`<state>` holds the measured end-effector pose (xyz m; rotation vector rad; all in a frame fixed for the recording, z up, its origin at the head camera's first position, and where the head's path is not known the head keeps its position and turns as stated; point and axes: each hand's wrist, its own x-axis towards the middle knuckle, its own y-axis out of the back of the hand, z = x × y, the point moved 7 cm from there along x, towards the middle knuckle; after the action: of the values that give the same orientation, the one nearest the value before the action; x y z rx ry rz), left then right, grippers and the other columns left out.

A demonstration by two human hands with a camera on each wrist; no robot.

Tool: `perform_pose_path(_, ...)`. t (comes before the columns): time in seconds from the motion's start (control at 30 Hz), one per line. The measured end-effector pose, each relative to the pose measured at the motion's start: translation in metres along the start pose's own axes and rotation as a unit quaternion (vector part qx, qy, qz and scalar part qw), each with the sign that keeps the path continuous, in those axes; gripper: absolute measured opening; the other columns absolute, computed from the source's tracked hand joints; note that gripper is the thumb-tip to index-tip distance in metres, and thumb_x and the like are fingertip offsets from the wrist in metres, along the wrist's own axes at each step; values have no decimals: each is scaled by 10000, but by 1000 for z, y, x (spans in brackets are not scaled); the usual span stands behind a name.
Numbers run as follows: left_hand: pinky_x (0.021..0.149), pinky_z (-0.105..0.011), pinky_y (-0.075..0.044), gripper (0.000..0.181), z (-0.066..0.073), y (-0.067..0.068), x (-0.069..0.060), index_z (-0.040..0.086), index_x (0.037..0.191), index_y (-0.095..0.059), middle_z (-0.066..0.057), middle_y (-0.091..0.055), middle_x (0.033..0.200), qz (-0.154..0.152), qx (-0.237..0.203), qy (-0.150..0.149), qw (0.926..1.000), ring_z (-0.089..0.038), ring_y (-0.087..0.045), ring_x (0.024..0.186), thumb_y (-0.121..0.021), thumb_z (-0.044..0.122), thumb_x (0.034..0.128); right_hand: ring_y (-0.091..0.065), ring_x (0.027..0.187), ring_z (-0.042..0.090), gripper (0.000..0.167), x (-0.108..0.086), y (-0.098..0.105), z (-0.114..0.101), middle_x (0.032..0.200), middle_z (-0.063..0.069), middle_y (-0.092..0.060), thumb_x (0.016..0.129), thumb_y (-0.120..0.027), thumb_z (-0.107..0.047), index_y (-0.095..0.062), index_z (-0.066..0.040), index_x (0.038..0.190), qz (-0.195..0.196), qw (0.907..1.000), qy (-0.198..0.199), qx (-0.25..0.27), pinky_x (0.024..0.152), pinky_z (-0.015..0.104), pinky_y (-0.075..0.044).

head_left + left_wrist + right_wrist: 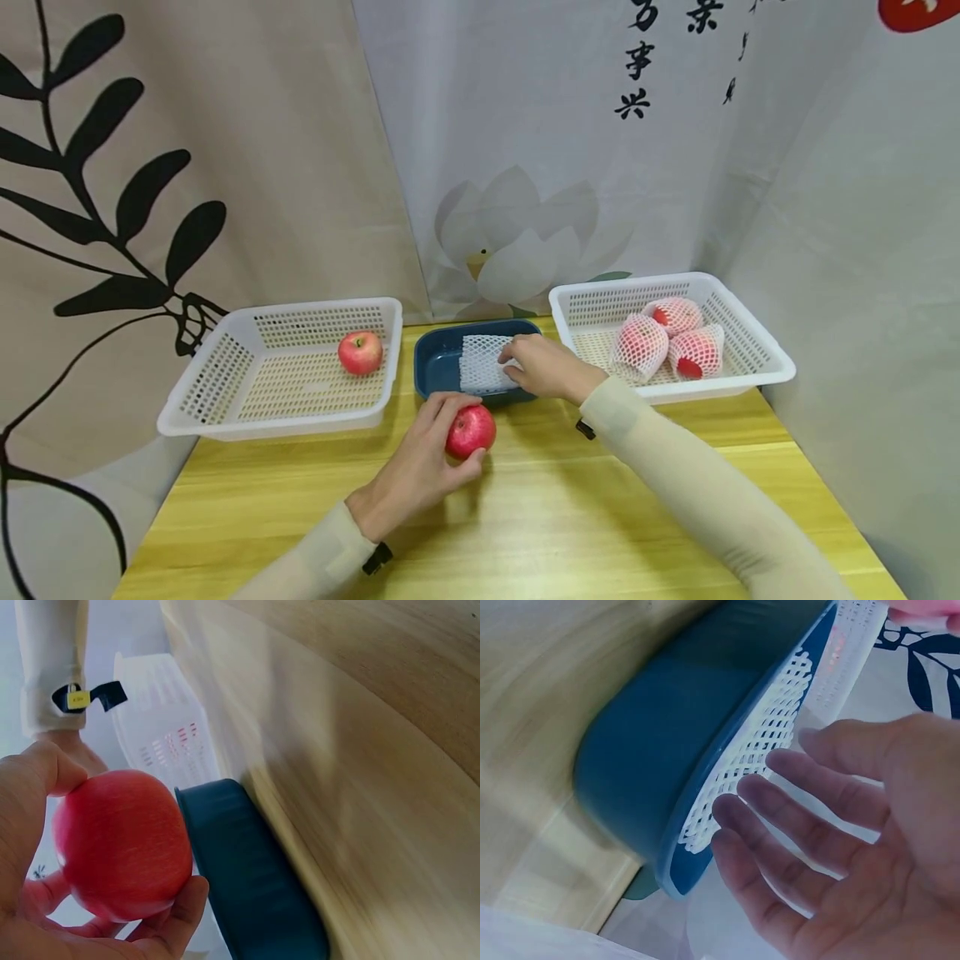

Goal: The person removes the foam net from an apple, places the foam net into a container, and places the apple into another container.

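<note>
The left hand (423,462) grips a red apple (471,431) just in front of the blue tray (437,385); in the left wrist view, thumb and fingers curl round the apple (124,844). White foam nets (480,364) lie flat in the tray. Over the tray's right side is the right hand (546,367), its fingertips at the nets. The right wrist view has this hand (832,832) with loosely bent, spread fingers beside the net (754,754), holding nothing; whether the fingertips touch it I cannot tell.
At the left, a white basket (307,423) holds one apple (361,352). The white basket (757,375) at the right contains several net-covered apples (642,343). Both baskets and the tray stand along the wooden table's (570,517) back edge, before a printed curtain (300,150).
</note>
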<state>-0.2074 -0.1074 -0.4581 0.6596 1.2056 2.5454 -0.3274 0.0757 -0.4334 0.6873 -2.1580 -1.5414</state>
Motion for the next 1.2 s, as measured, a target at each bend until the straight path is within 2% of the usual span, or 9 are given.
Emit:
perform_pose_path(0.07,979,-351,-718,678,-2,1,0,170,1568,-624,-89,-602,1525,55,16,14,10000,-225,-663,1312,-932,253,970,-768,1340,350,281,-4,0,-1,1411,142,-816,1145,-742,-171,-833,-50,1381,12,10000,44,-9,1140,519,-664)
perform_pose_path(0.3,971,-338,-720,683,-9,7,0,177,1573,-624,-76,-598,1525,163,66,65,9998,-232,-663,1332,-935,259,970,-799,1239,325,275,-19,7,-4,1413,120,-801,1136,-772,-218,-839,-103,1376,164,9999,21,36,989,493,-719)
perform_pose_path(0.43,983,-347,-716,664,-13,14,0,186,1572,-628,-72,-599,1528,247,2,90,9997,-233,-655,1339,-922,249,979,-801,1129,276,256,-27,13,-7,1341,101,-809,1133,-776,-220,-843,-102,1350,367,9991,194,-52,935,439,-719)
perform_pose_path(0.57,987,-372,-720,655,-17,23,1,172,1566,-632,-74,-610,1532,372,-23,79,9993,-244,-671,1331,-915,231,978,-781,1088,243,252,-38,17,-11,1290,77,-805,1132,-777,-237,-850,-107,1335,583,9975,379,-155,894,413,-707)
perform_pose_path(0.93,974,-465,-740,702,-26,48,6,195,1588,-604,-99,-621,1552,663,139,153,9976,-307,-695,1357,-925,220,964,-799,1129,274,205,-64,32,-8,1278,81,-825,1085,-828,-162,-852,-95,1277,1505,9839,904,-326,927,452,-694)
perform_pose_path(1.07,972,-490,-740,720,-27,57,11,188,1594,-594,-110,-617,1566,728,221,145,9970,-328,-679,1379,-932,216,959,-800,1206,311,230,-70,38,-2,1307,86,-836,1070,-857,-175,-854,-89,1284,1644,9814,936,-342,1038,491,-692)
perform_pose_path(1.2,960,-517,-742,727,-30,66,15,168,1589,-595,-120,-621,1554,825,293,122,9961,-347,-677,1372,-935,204,947,-793,1220,321,243,-75,44,3,1317,90,-835,1066,-865,-199,-854,-91,1284,1708,9805,931,-270,1061,505,-687)
